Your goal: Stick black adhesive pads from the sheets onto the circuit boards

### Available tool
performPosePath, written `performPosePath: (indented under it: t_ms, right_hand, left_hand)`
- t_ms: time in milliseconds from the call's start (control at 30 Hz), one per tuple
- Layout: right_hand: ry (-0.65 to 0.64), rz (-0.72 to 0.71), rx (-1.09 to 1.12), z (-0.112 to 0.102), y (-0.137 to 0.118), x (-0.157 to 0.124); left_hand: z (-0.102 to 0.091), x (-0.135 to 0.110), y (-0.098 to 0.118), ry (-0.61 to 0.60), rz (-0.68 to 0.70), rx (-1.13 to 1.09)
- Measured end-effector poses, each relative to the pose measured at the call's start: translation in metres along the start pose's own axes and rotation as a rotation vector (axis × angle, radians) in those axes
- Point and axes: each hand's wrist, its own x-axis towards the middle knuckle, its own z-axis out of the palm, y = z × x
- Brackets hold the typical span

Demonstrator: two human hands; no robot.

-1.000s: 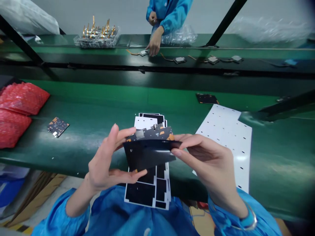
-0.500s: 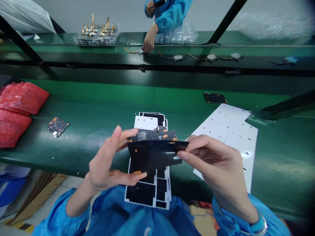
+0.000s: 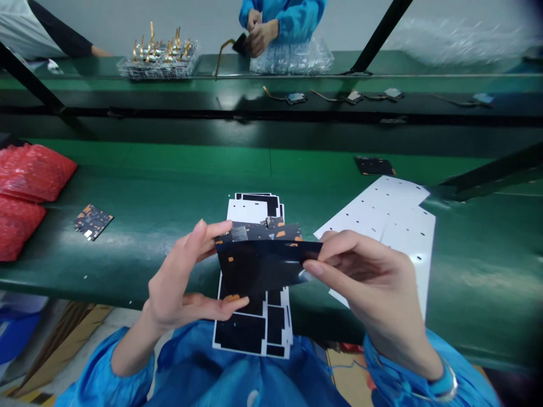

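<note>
My left hand (image 3: pixel 176 282) grips a dark circuit board (image 3: pixel 254 230) by its edges, with fingers at the far edge and thumb at the near one. Orange patches and a silver square show on the board. Between thumb and fingers of my right hand (image 3: pixel 360 271) is the right end of a thin black adhesive sheet (image 3: pixel 267 263). The sheet stands bowed in front of the board and hides most of it; whether its lower edge touches the board I cannot tell. Beneath both lies a stack of white backing sheets (image 3: pixel 244 333) with black cut shapes.
A white perforated sheet (image 3: pixel 365 209) lies to the right, a dark board (image 3: pixel 375 166) behind it. Another board (image 3: pixel 93 221) and red bubble-wrap bags (image 3: pixel 36 169) are at left. Across the bench, a co-worker's hands (image 3: pixel 261 37) hold a dark part near plastic trays (image 3: pixel 292 59).
My hands and the black sheet have barely moved, apart from a slight view shift. The co-worker's hand has lifted a part with an orange ribbon off the far bench.
</note>
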Motion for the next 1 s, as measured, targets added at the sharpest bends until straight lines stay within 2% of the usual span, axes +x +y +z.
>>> performPosePath:
  t_ms: [167,267,367,467,533,600,633,700,767,800,833,900,933,1000]
  right_hand:
    - [-0.003,-0.015,-0.014,0.001,-0.002,0.002]
    - [-0.017,-0.108,-0.139,0.0,-0.001,0.0]
    - [-0.061,-0.344,-0.533,-0.005,0.002,-0.001]
    - [-0.084,-0.546,-0.992,-0.017,0.008,0.0]
    - [-0.024,-0.552,-1.232,-0.025,0.016,0.002]
    - [0.033,-0.498,-1.381,-0.03,0.024,0.004]
    - [0.037,-0.466,-1.414,-0.031,0.027,0.004]
    - [-0.02,-0.39,-1.412,-0.03,0.032,0.003]
    - [-0.102,-0.31,-1.365,-0.028,0.035,0.0]
    - [-0.137,-0.277,-1.334,-0.028,0.036,-0.001]
    - [-0.165,-0.25,-1.304,-0.028,0.037,-0.002]
    - [-0.205,-0.209,-1.265,-0.03,0.041,-0.003]
    - [-0.224,-0.191,-1.248,-0.03,0.044,-0.002]
    - [-0.26,-0.157,-1.194,-0.028,0.054,0.002]
  left_hand:
    - [-0.002,0.001,-0.005,-0.02,0.061,0.035]
    - [-0.005,0.005,-0.004,-0.109,0.143,0.19]
    - [-0.007,0.013,-0.002,-0.22,0.209,0.311]
    - [-0.003,0.028,-0.01,-0.383,0.273,0.239]
    - [0.007,0.048,-0.029,-0.484,0.313,0.153]
    - [0.024,0.079,-0.059,-0.501,0.302,0.12]
    - [0.035,0.096,-0.076,-0.487,0.26,0.134]
    - [0.053,0.128,-0.106,-0.462,0.026,0.24]
    - [0.063,0.145,-0.124,-0.537,-0.277,0.377]
    - [0.063,0.146,-0.127,-0.598,-0.392,0.421]
    - [0.06,0.141,-0.127,-0.664,-0.463,0.437]
    - [0.047,0.116,-0.118,-0.757,-0.485,0.403]
    - [0.04,0.099,-0.112,-0.766,-0.468,0.375]
    - [0.028,0.062,-0.1,-0.708,-0.497,0.37]
